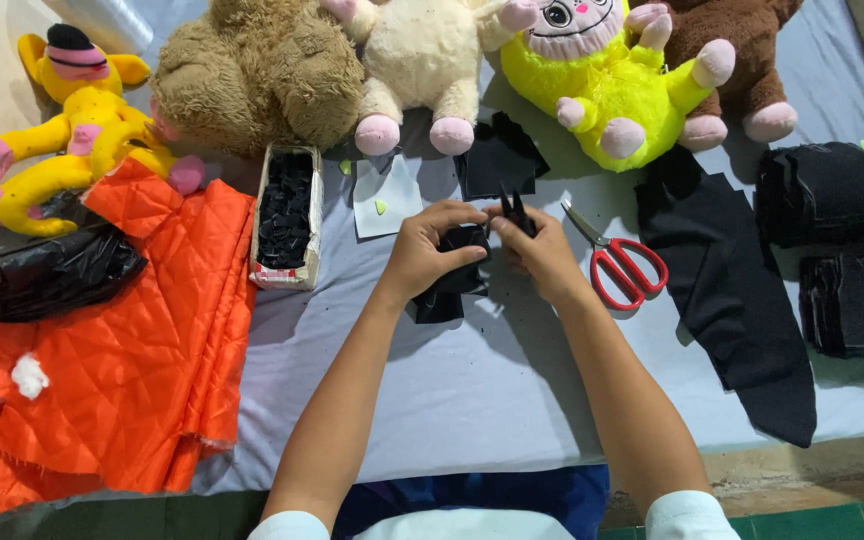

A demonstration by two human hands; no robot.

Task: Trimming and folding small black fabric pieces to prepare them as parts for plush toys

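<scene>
Grey cloth [472, 400] covers the work surface, with plush toys ranged along the far edge: a yellow one [72, 130] far left, a tan one [257, 75], a cream one [417, 60], and a bright yellow-green one [617, 85].

A black fabric piece [450, 285] is held at the centre between both hands. The left hand [430, 250] is closed around its upper part, fingers curled over the top. The right hand [542, 250] is pinched on small black scraps [515, 208] that stand up just above the fingertips. Both hands are touching at the fabric, so neither is nearer. The fabric hangs from the grip toward the near side, its long axis running far to near.

Red-handled scissors [620, 262] lie just right of the right hand, blades pointing far-left. A cardboard box [287, 215] of black pieces is located to the left, beside orange quilted fabric [132, 350]. Black fabric stacks [842, 250] lie at the right.
</scene>
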